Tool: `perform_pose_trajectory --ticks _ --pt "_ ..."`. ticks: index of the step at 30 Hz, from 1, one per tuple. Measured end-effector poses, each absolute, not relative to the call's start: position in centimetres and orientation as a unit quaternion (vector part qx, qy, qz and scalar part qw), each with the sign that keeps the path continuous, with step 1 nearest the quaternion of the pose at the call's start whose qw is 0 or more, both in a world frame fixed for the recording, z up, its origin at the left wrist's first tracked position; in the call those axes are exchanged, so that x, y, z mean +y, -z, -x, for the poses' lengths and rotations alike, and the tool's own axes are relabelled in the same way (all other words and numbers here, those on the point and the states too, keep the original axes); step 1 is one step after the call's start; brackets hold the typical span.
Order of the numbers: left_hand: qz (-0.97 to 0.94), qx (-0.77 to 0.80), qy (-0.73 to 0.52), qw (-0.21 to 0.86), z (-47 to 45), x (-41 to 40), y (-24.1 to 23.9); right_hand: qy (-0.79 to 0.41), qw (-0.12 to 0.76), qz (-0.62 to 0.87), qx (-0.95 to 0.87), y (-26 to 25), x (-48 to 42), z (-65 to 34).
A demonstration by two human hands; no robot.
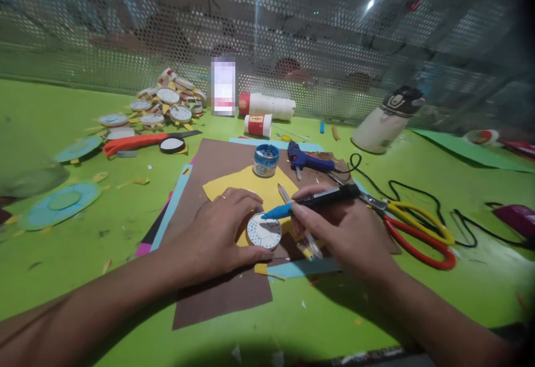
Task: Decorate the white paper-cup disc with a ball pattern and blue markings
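Note:
My left hand [229, 227] is closed around the side of a small white disc [263, 236], thumb at its near edge and fingers at its far edge. Dark lines and blue dots mark the disc's top. Between the fingers of my right hand [334, 216] is a black marker [326, 197] with a blue front end. Its tip is at the disc's upper part; whether it touches, I cannot tell. Under my right hand lies a slim clear pen [309, 242]. Just beyond the disc, a small jar with blue paint [266, 160] stands on yellow paper [228, 183].
Brown paper [221, 305] lies beneath. Scissors [412, 236], a blue glue gun [311, 160] with a cord and a tilted bottle [382, 121] are to the right. An orange cutter [136, 143] and piled decorated discs [167, 99] are left. Paper cups [258, 125] lie behind.

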State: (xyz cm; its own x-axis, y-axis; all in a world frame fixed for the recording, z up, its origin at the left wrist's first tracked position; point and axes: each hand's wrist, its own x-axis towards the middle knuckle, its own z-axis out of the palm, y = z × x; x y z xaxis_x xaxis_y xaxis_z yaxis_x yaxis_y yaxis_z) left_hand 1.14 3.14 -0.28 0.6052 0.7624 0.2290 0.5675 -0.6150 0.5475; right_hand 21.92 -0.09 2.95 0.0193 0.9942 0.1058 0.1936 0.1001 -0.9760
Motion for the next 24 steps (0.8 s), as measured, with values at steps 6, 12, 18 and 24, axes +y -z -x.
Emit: perform_pose_trajectory --ticks 6,12,18,24 --pt "-0.873 0.381 -0.222 0.208 -1.3 3.2 0.3 -0.420 0.467 0.528 -0.571 -2.3 -0.4 -21.0" --pt "-0.873 0.393 -0.207 0.201 -1.4 3.1 0.3 -0.432 0.465 0.517 -0.575 -2.1 -0.5 -21.0" --pt "-0.872 0.393 -0.211 0.202 -1.2 3.1 0.3 -0.443 0.454 0.515 -0.576 -1.8 -0.4 -20.9" --pt "-0.870 0.395 -0.211 0.208 -1.3 3.1 0.3 -0.434 0.454 0.510 -0.588 -1.9 -0.4 -20.9"
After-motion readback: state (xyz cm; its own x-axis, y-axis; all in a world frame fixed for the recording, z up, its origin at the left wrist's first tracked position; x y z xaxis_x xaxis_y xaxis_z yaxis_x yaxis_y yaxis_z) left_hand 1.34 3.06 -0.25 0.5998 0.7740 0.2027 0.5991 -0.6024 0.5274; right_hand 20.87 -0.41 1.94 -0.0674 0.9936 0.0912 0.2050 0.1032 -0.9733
